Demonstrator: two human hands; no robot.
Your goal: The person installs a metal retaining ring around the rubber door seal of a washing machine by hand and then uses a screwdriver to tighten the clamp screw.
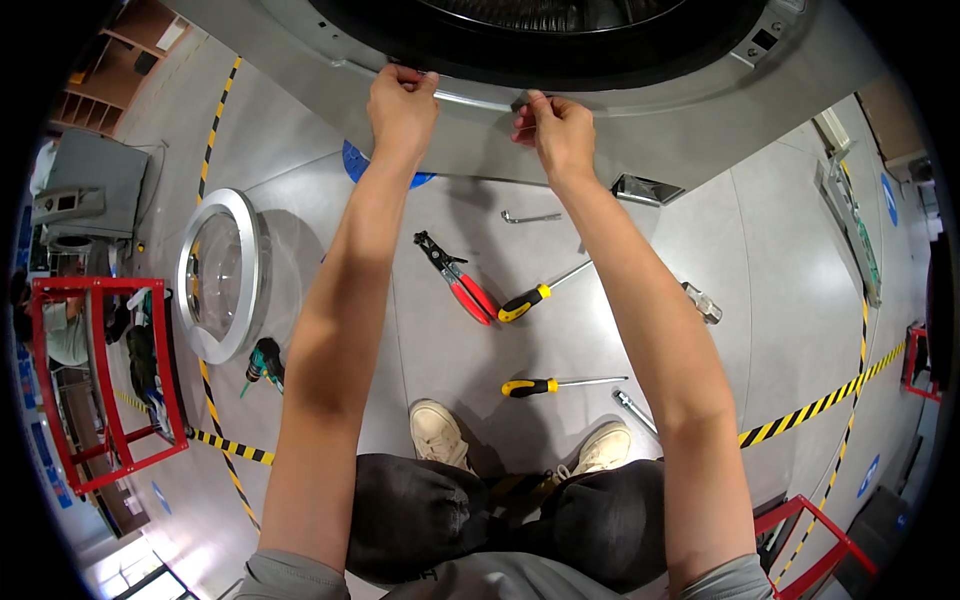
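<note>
wire clamp ring [478, 100]: thin metal band along lower rim of round drum opening [560, 20] of grey washer front panel [640, 130]; long axis runs left to right, bowing with the curve of the opening; visible stretch lies between the two hands.
left hand [402, 105]: fingers curled shut, pinching left end of visible band at edge of opening; knuckles up, forearm reaching straight ahead.
right hand [558, 130]: fingers closed in a pinch on right end of same stretch, thumb and forefinger meeting at the band; sits slightly lower than left hand.
relation: band directly at fingertips of both hands, neither nearer; hands near each other, apart along the band's length, one at each end of the exposed part.
floor [640, 300]: grey, marked with yellow-and-black tape; carries tools below the forearms.
red-handled pliers [458, 280]: on floor between forearms, well apart from hands.
yellow-and-black screwdriver [540, 295]: just beside pliers, shaft pointing up-right.
second screwdriver [560, 384]: nearer the shoes, lying left to right.
hex key [530, 217]: small, on floor below panel.
round door [220, 272]: detached glass door with silver rim, on floor to the left.
red frame [100, 380]: far left.
</note>
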